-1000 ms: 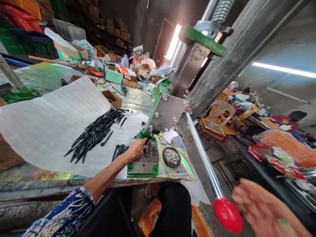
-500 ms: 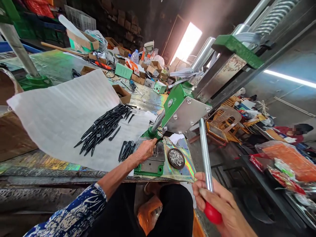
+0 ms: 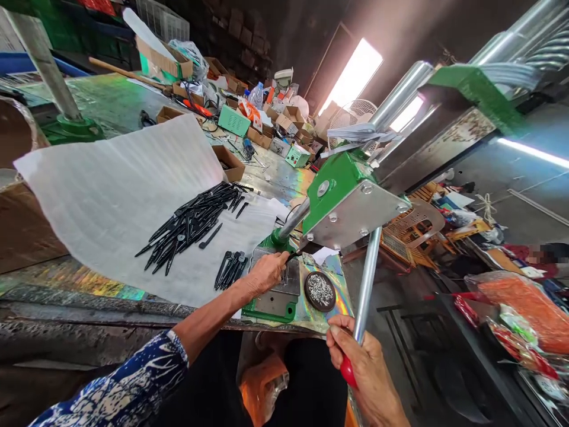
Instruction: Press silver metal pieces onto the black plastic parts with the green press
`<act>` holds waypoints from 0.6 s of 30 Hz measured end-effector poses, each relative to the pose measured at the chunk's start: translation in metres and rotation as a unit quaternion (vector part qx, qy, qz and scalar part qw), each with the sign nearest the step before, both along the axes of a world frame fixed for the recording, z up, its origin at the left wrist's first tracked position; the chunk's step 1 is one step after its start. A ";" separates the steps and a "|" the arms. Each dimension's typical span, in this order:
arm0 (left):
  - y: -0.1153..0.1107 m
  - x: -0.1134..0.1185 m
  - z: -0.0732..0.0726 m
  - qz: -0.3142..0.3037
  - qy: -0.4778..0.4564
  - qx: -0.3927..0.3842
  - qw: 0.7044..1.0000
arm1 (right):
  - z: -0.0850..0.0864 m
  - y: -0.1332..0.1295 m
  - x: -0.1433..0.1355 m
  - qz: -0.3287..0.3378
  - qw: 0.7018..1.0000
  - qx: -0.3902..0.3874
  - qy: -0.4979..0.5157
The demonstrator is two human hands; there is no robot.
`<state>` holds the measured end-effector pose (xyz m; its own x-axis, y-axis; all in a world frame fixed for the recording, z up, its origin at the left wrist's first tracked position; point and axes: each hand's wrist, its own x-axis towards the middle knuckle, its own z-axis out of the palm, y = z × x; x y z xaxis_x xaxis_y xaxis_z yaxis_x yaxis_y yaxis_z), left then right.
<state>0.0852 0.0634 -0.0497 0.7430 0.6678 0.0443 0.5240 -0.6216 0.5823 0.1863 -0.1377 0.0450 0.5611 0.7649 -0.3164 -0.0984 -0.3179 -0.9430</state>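
A green hand press (image 3: 340,184) stands at the table's front edge, tilted in view. My left hand (image 3: 268,271) is closed on a small black piece (image 3: 292,257) over the press base (image 3: 269,307), below the press head. Fingers of my right hand (image 3: 355,350) wrap round the metal lever (image 3: 368,279) near its red knob (image 3: 348,372). Black pointed stakes (image 3: 191,222) lie heaped on a white foam sheet (image 3: 111,172), with a smaller bunch (image 3: 230,270) beside the base. A round dish (image 3: 320,291) of small silver pieces sits right of the base.
Boxes, tools and a green box (image 3: 233,121) clutter the table's back. Another press post (image 3: 48,71) stands at the left. A cardboard box (image 3: 29,237) is at the left edge. On the right are chairs (image 3: 411,228), orange packages (image 3: 524,302) and a person (image 3: 540,258).
My right hand and the lever's lower end have swung left, toward my body. The press head appears larger and further right. My left hand stays at the base with the black piece.
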 end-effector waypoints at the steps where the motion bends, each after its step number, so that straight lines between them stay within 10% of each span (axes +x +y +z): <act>1: 0.000 0.000 0.000 0.000 -0.001 0.002 1.000 | -0.003 0.002 -0.001 -0.008 1.000 0.002 -0.004; 18: -0.004 -0.002 0.000 0.009 -0.006 -0.011 1.000 | -0.036 0.019 0.003 -0.055 0.991 0.006 -0.118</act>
<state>0.0829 0.0589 -0.0493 0.7306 0.6817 0.0389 0.5277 -0.5998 0.6015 0.1891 -0.1183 0.0095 0.6985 0.6980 -0.1576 0.0920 -0.3060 -0.9476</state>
